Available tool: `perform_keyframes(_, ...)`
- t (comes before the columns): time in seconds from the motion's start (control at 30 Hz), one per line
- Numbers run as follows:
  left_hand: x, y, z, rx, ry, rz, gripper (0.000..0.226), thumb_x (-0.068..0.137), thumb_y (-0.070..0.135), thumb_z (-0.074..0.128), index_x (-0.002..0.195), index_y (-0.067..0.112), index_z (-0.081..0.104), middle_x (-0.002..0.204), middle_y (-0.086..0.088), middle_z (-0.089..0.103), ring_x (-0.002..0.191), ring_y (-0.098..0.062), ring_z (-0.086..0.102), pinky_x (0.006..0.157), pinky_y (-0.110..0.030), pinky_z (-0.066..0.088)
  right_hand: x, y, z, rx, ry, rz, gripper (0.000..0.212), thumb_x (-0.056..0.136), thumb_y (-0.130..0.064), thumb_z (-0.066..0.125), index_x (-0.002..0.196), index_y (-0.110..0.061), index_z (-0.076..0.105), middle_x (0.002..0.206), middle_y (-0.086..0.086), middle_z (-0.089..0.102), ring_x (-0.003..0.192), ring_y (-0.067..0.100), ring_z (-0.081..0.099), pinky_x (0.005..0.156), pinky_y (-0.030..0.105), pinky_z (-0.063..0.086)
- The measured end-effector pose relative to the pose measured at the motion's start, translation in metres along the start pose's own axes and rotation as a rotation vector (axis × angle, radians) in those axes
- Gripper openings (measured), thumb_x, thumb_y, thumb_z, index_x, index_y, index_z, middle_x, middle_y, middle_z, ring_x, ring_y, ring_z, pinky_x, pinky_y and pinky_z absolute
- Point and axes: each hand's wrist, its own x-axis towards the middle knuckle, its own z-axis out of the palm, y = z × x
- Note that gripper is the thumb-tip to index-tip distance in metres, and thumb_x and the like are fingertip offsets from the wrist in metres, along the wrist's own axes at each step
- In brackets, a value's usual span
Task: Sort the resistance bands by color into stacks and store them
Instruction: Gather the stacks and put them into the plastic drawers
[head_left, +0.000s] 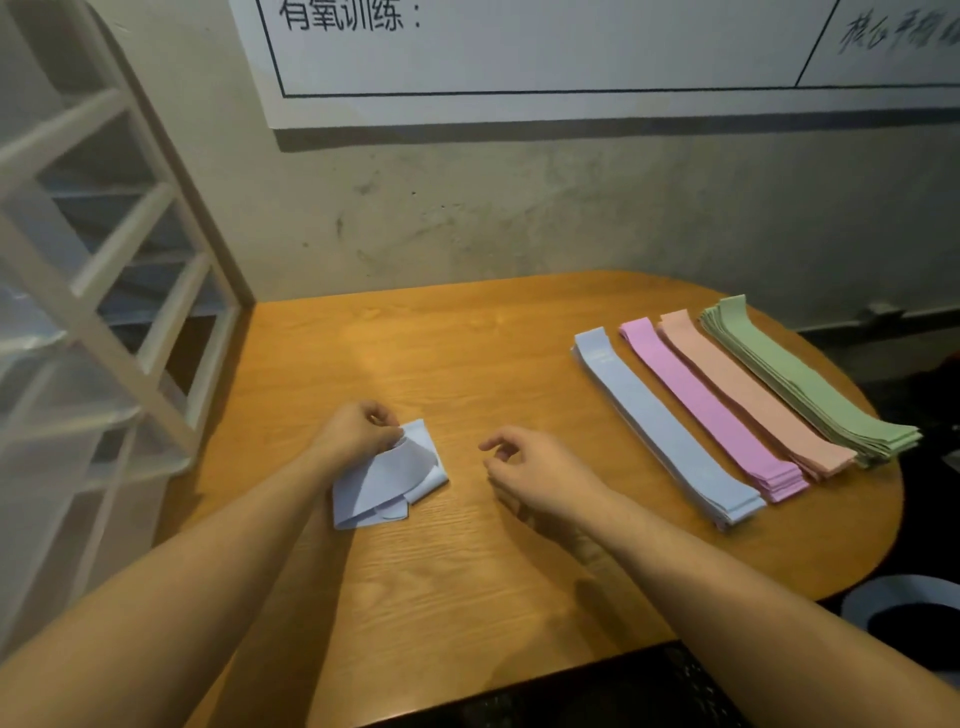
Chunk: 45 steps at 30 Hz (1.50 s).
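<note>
Left hand folding a blue band; sorted stacks wait to the right.

The left hand (358, 431) pinches the top edge of a folded blue band (387, 475), thin, matte and limp, lying in loose overlapping layers on the wooden table (415, 571) directly under that hand; the pinch probably keeps the fold from springing open. The right hand (524, 467) hovers just beside it, fingers loosely curled, holding nothing. Beyond the right hand lie four flat, long stacks side by side, edges touching or nearly so: blue stack (670, 431), pink stack (711, 410), peach stack (753, 395), green stack (810, 384). Separate colours simplify storage.
</note>
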Motion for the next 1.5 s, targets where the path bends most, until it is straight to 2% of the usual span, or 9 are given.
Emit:
perform_keyframes(0.2, -0.023, 0.02, -0.006, -0.182, -0.039, 0.123, 0.015, 0.096, 0.016, 0.066, 0.1, 0.001, 0.062, 0.071, -0.003, 0.063, 0.055, -0.014, 0.052, 0.05, -0.025, 0.044, -0.005, 0.001, -0.004, 0.084, 0.023, 0.028, 0.032, 0.095, -0.032, 0.059, 0.127, -0.03, 0.058, 0.096, -0.009, 0.066, 0.083, 0.012, 0.068, 0.082, 0.042, 0.059)
perform_keyframes(0.37, -0.058, 0.05, -0.021, -0.267, -0.018, 0.353, 0.006, 0.096, 0.017, 0.067, 0.099, 0.013, 0.062, 0.084, -0.007, 0.066, 0.075, -0.014, 0.06, 0.074, -0.034, 0.052, -0.011, -0.01, -0.01, 0.322, 0.07, -0.005, 0.028, 0.098, -0.031, 0.062, 0.125, -0.03, 0.056, 0.094, -0.007, 0.061, 0.07, 0.01, 0.063, 0.063, 0.028, 0.053)
perform_keyframes(0.43, -0.071, 0.066, -0.026, -0.323, 0.009, 0.416, 0.007, 0.095, 0.014, 0.068, 0.099, 0.016, 0.063, 0.084, -0.004, 0.067, 0.078, -0.015, 0.06, 0.075, -0.036, 0.051, -0.009, -0.016, -0.008, 0.439, 0.149, -0.044, 0.029, 0.096, -0.034, 0.067, 0.123, -0.028, 0.06, 0.096, -0.007, 0.06, 0.076, 0.01, 0.06, 0.072, 0.034, 0.054)
perform_keyframes(0.53, -0.088, 0.093, -0.036, -0.359, 0.047, 0.497, 0.012, 0.093, 0.011, 0.07, 0.096, 0.021, 0.063, 0.086, -0.002, 0.066, 0.074, -0.01, 0.059, 0.069, -0.029, 0.051, -0.01, -0.029, -0.011, 0.619, 0.241, -0.127, 0.033, 0.093, -0.032, 0.071, 0.123, -0.024, 0.06, 0.104, -0.005, 0.064, 0.096, 0.007, 0.06, 0.083, 0.019, 0.05)
perform_keyframes(0.67, -0.113, 0.127, -0.048, -0.345, 0.071, 0.591, 0.01, 0.093, 0.011, 0.07, 0.093, 0.02, 0.064, 0.085, -0.001, 0.064, 0.071, -0.007, 0.059, 0.055, -0.021, 0.051, -0.019, -0.049, -0.025, 0.73, 0.155, -0.225, 0.042, 0.092, -0.026, 0.073, 0.129, -0.015, 0.058, 0.118, -0.002, 0.068, 0.112, 0.009, 0.063, 0.094, 0.023, 0.053)
perform_keyframes(0.83, -0.141, 0.162, -0.052, -0.42, 0.136, 0.653, 0.008, 0.094, 0.01, 0.068, 0.098, 0.015, 0.065, 0.086, -0.002, 0.064, 0.073, -0.005, 0.061, 0.054, -0.022, 0.055, -0.032, -0.056, -0.041, 0.67, 0.175, -0.306, 0.006, 0.096, -0.018, 0.067, 0.1, -0.022, 0.069, 0.097, -0.006, 0.073, 0.09, 0.006, 0.066, 0.082, 0.028, 0.053)
perform_keyframes(1.1, -0.148, 0.196, -0.043, -0.28, -0.03, 0.631, 0.025, 0.088, 0.01, 0.076, 0.111, 0.018, 0.072, 0.101, -0.005, 0.075, 0.094, -0.015, 0.071, 0.091, -0.036, 0.06, -0.059, -0.042, -0.071, 0.684, 0.335, -0.276, 0.021, 0.106, -0.027, 0.05, 0.095, -0.012, 0.06, 0.081, -0.006, 0.056, 0.075, 0.0, 0.053, 0.07, 0.021, 0.045)
perform_keyframes(1.3, -0.163, 0.239, -0.02, -0.367, 0.003, 0.711, 0.011, 0.095, 0.009, 0.068, 0.088, 0.017, 0.07, 0.074, 0.0, 0.065, 0.064, -0.008, 0.062, 0.062, -0.029, 0.06, -0.08, -0.014, -0.093, 0.684, 0.255, -0.205, 0.01, 0.1, -0.028, 0.061, 0.104, -0.02, 0.064, 0.092, -0.004, 0.067, 0.084, 0.006, 0.063, 0.074, 0.025, 0.049)
perform_keyframes(1.5, -0.153, 0.275, -0.005, -0.419, 0.019, 0.754, 0.01, 0.097, 0.007, 0.064, 0.092, 0.015, 0.068, 0.063, 0.008, 0.058, 0.051, -0.006, 0.054, 0.063, -0.039, 0.062, -0.095, 0.026, -0.114, 0.624, 0.219, -0.087, 0.012, 0.097, -0.022, 0.066, 0.106, -0.014, 0.068, 0.085, -0.005, 0.072, 0.074, 0.005, 0.071, 0.069, 0.019, 0.058)
